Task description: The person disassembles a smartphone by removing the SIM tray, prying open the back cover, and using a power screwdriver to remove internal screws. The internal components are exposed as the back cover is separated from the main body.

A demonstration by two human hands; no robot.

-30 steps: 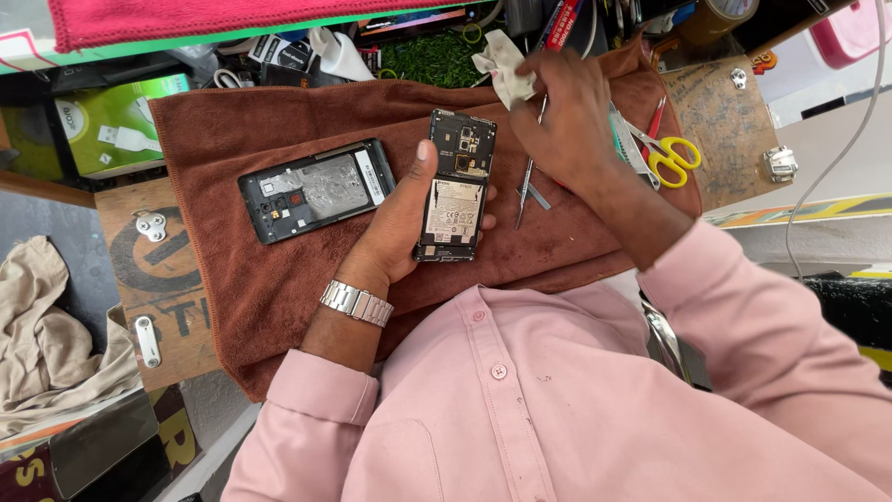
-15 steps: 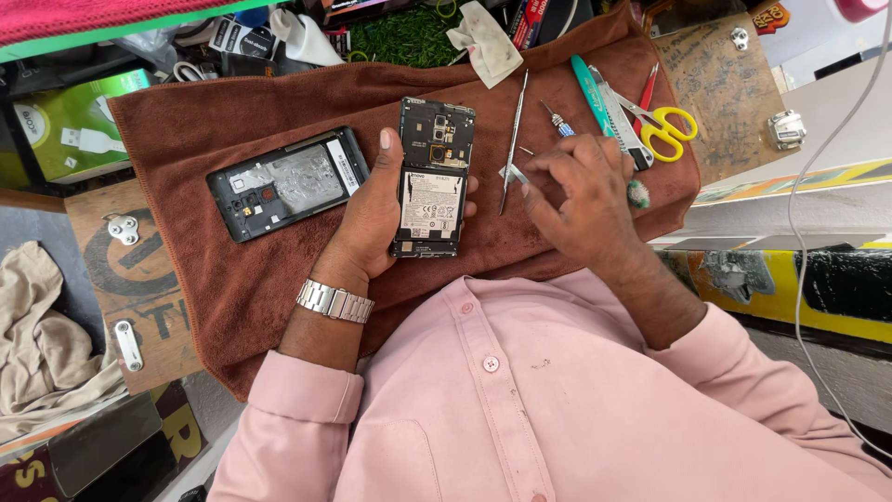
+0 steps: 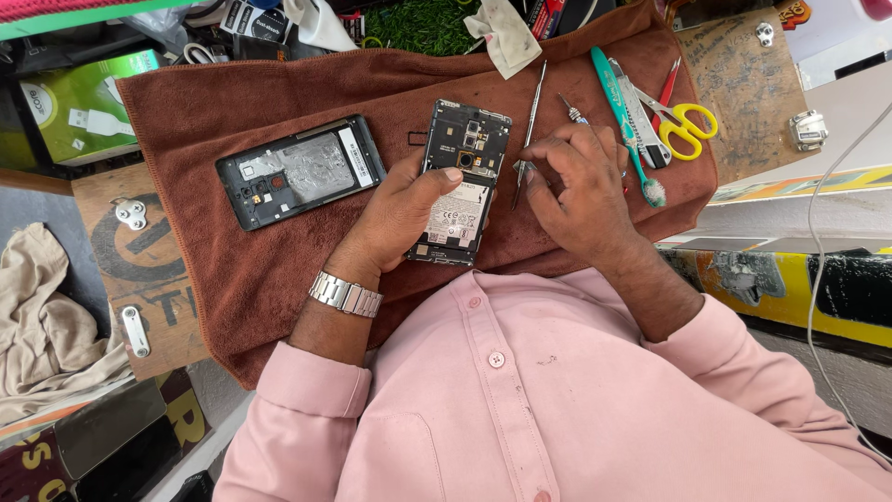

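My left hand, with a metal watch on the wrist, grips an opened black phone that lies on a brown towel, circuit board and battery facing up. My right hand is just right of the phone, fingers pinched on a small metal tool at the phone's right edge. A thin metal pry tool lies on the towel between phone and right hand. The phone's removed back shell rests to the left of my left hand.
A teal toothbrush, a utility knife and yellow-handled scissors lie at the towel's right end. A white rag sits at the top edge. A green box and beige cloth lie left.
My right hand came down from the white rag at the towel's far edge to the phone's right side. My left hand kept hold of the phone.
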